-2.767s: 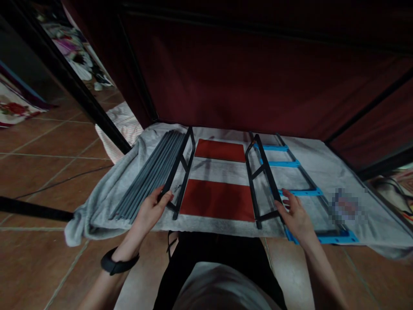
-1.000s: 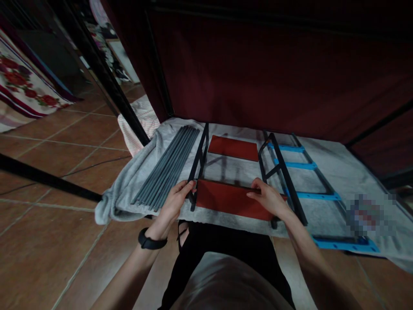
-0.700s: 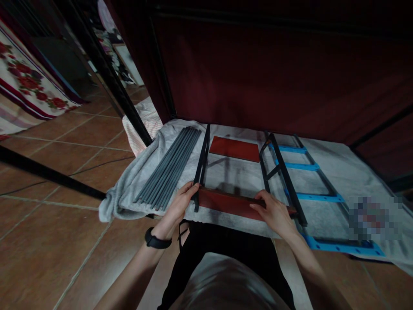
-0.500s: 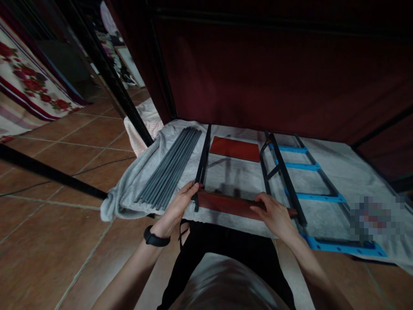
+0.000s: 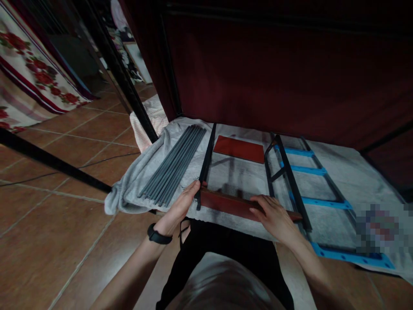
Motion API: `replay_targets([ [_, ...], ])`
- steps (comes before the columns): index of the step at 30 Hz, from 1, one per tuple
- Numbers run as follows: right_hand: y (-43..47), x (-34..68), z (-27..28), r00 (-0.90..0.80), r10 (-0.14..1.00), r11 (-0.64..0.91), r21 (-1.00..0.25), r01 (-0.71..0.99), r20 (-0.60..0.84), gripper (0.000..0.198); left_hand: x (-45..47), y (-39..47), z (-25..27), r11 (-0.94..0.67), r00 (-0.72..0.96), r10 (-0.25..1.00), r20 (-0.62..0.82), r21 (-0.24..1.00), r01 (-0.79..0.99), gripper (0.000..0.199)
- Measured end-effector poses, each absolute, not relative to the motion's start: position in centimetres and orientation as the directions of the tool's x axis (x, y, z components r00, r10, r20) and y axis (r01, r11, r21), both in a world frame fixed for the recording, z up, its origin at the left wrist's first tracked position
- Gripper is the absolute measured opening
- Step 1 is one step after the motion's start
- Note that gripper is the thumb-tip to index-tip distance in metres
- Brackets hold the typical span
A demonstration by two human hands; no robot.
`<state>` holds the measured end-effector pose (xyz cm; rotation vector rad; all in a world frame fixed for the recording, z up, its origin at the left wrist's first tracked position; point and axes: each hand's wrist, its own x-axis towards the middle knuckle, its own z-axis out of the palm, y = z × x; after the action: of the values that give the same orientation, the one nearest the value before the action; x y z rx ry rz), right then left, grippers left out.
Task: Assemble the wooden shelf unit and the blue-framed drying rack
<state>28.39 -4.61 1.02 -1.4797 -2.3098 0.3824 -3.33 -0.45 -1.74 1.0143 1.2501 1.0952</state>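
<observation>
A reddish-brown board (image 5: 227,206) stands on its long edge at the near side of the cloth, between two black metal side frames. My right hand (image 5: 274,215) grips its right part, fingers over the top edge and thumb on the near face. At the board's left end, my left hand (image 5: 185,200) lies stretched out against the left black frame (image 5: 208,153), thumb on top; its lower fingers are partly hidden. The right black frame (image 5: 284,172) meets the board's other end. A flat red panel (image 5: 239,149) rests between the frames farther back.
Several grey rods (image 5: 174,165) lie side by side on the grey cloth (image 5: 129,189) at left. A dark rack with blue crosspieces (image 5: 325,202) lies to the right. Behind rises a dark red panel wall (image 5: 258,73). Black bars (image 5: 54,159) and a cable (image 5: 106,159) cross the left side.
The view has shifted slightly, so things sit a little farther right. My left hand's fingers have straightened along the frame's side; my right hand keeps its grip on the board.
</observation>
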Motion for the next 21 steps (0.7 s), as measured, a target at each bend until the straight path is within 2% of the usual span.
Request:
replay_targets([
  [8,-3.5,22.5,2.1,-0.534,0.837,0.535,-0.379,0.755,0.119,0.044,-2.9,-0.8,-1.8,0.220,0.016,0.975,-0.221,0.955,-0.198,0.060],
  [11,-2.6,20.2,2.9,-0.625,0.775,0.611,-0.368,0.701,0.096,0.052,-2.9,-0.6,-2.0,0.242,0.023,0.968,-0.248,0.915,-0.322,0.052],
  [15,-1.0,17.4,3.6,-0.683,0.727,0.662,-0.339,0.669,0.069,0.065,-3.0,-0.6,-3.1,0.211,-0.053,0.964,-0.259,0.875,-0.436,0.042],
  [18,0.0,15.8,3.9,-0.703,0.711,0.667,-0.318,0.674,0.004,0.070,-3.1,-0.7,-4.1,0.202,-0.023,0.973,-0.228,0.901,-0.384,0.044],
  [21,0.6,14.9,4.1,-0.722,0.689,0.679,-0.298,0.671,-0.058,0.064,-3.7,-0.7,-4.9,0.147,-0.027,0.987,-0.160,0.953,-0.265,0.044],
])
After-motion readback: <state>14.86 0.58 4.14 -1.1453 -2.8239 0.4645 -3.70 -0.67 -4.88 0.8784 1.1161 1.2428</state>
